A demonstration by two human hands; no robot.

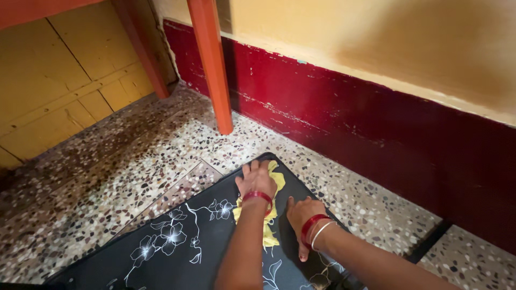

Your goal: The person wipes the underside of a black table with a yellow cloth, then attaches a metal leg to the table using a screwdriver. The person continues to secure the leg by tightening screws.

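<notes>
Hands both spread flat: left hand (257,180) presses a yellow cloth (271,215) at the black floral panel's (177,252) far corner, right hand (302,215) braces beside it; nearer surface apparently remains unwiped.

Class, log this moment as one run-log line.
left hand: pressed flat on yellow cloth | right hand: flat on black floral panel beside cloth | floor: speckled terrazzo
</notes>
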